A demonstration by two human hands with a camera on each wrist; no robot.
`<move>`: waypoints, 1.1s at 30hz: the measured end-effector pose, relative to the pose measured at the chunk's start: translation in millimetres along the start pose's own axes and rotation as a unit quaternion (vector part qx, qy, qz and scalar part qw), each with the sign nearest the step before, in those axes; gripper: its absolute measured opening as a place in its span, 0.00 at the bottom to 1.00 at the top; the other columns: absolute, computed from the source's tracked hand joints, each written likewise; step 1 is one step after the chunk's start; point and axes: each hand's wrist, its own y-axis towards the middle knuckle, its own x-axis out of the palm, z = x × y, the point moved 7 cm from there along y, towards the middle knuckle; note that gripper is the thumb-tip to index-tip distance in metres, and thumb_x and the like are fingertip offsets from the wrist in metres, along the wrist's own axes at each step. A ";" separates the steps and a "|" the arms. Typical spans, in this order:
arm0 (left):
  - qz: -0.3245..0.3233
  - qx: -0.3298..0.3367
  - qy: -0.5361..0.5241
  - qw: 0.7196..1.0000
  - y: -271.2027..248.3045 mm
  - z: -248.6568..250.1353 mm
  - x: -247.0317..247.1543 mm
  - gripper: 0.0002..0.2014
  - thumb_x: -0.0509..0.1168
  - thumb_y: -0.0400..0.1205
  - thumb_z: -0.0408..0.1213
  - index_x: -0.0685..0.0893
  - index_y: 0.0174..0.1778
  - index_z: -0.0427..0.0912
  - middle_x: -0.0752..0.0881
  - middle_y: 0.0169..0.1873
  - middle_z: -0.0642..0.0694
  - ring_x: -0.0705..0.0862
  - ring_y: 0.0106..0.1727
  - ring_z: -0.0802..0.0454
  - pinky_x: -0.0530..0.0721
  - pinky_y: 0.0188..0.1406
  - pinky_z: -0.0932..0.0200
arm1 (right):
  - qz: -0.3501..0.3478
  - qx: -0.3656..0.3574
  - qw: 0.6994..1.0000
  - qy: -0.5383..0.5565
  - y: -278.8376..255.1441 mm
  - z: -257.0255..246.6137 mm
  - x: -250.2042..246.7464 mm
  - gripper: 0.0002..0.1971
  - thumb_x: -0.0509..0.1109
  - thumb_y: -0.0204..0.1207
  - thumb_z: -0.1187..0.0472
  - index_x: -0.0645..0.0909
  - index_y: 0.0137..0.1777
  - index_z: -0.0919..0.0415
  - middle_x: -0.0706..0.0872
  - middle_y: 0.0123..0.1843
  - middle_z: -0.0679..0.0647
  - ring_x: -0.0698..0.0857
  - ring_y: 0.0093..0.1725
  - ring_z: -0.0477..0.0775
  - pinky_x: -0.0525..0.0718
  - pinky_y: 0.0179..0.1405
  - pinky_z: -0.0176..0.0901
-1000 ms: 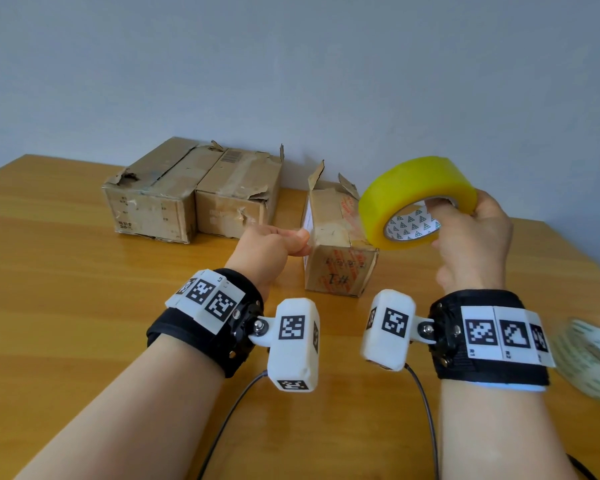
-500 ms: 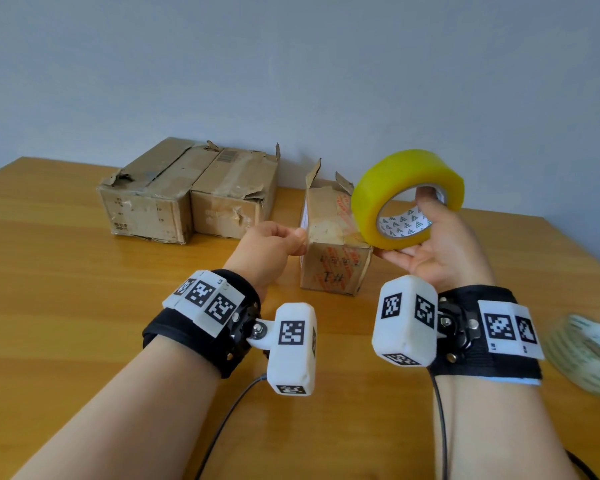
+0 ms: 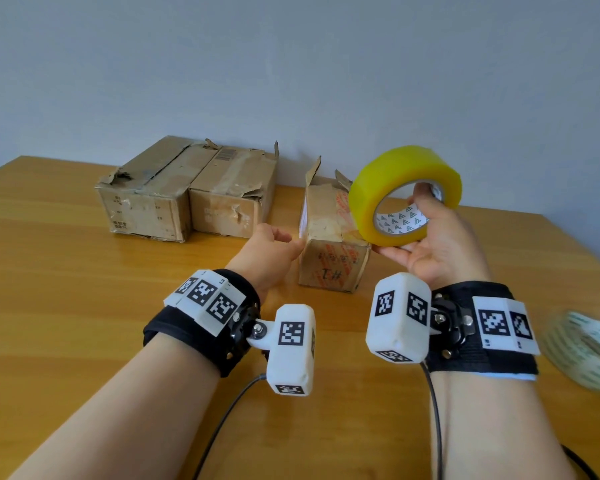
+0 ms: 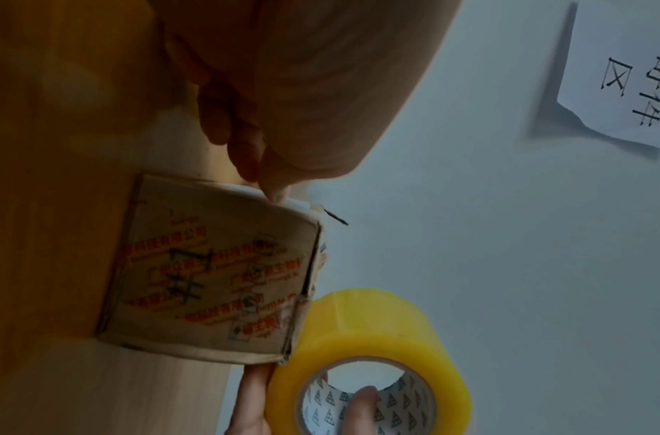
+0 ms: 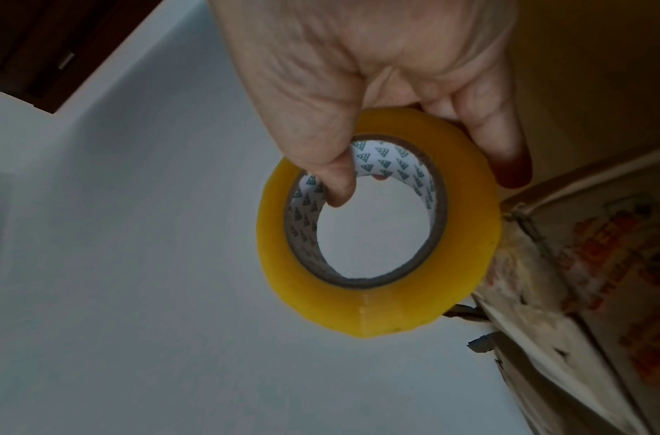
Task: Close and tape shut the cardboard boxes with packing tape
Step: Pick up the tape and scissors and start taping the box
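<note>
A small cardboard box (image 3: 329, 251) with red print and raised back flaps stands mid-table. My left hand (image 3: 291, 242) is beside its left edge with fingers curled. In the left wrist view, the left hand (image 4: 272, 189) pinches the white strip on the box (image 4: 209, 270) at its top corner with thumb and forefinger. My right hand (image 3: 409, 226) holds a yellow tape roll (image 3: 404, 174) in the air just right of the box, thumb inside the core and fingers under the rim. The right wrist view shows the same grip of the right hand (image 5: 425, 176) on the tape roll (image 5: 376, 306).
Two larger worn cardboard boxes (image 3: 146, 199) (image 3: 232, 199) stand side by side at the back left, near the wall. A second, pale tape roll (image 3: 589, 351) lies at the table's right edge. Cables trail from both wrists over the wooden table (image 3: 66, 289).
My right hand has turned palm-up, tilting the yellow roll, and now grips it with the thumb in the core. The left hand has stayed at the small box's left edge.
</note>
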 end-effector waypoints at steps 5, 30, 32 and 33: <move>0.044 0.134 -0.069 0.988 -4.1 33.0 -20.0 0.14 0.63 0.83 0.24 0.77 0.60 0.45 0.80 0.49 0.50 0.79 0.47 0.56 0.76 0.43 0.65 | -0.001 -0.004 1.000 0.007 -0.3 -0.2 0.8 0.26 0.76 0.80 0.49 0.77 0.74 0.58 0.88 0.63 0.64 0.91 0.55 0.66 0.91 0.28 0.60; 0.024 0.305 0.139 0.942 -9.4 45.8 -4.2 0.21 0.80 0.71 0.34 0.79 0.54 0.48 0.80 0.49 0.59 0.77 0.49 0.65 0.72 0.43 0.69 | -0.025 -0.006 1.000 0.000 1.6 8.4 15.4 0.09 0.73 0.85 0.61 0.79 0.62 0.59 0.86 0.67 0.63 0.89 0.58 0.66 0.90 0.43 0.66; 0.028 0.309 0.144 0.940 -8.5 45.4 -4.9 0.21 0.81 0.70 0.34 0.79 0.54 0.48 0.80 0.49 0.59 0.78 0.50 0.64 0.73 0.44 0.66 | -0.027 -0.008 1.000 0.001 0.9 7.0 14.5 0.06 0.73 0.84 0.60 0.79 0.56 0.57 0.86 0.65 0.63 0.89 0.56 0.66 0.91 0.44 0.67; 0.031 0.311 0.146 0.939 -8.5 45.1 -4.7 0.21 0.81 0.70 0.34 0.79 0.53 0.49 0.81 0.49 0.60 0.79 0.51 0.63 0.74 0.46 0.64 | -0.025 -0.012 1.000 -0.002 0.4 5.9 13.8 0.06 0.73 0.84 0.59 0.79 0.56 0.57 0.86 0.64 0.63 0.89 0.56 0.66 0.91 0.45 0.68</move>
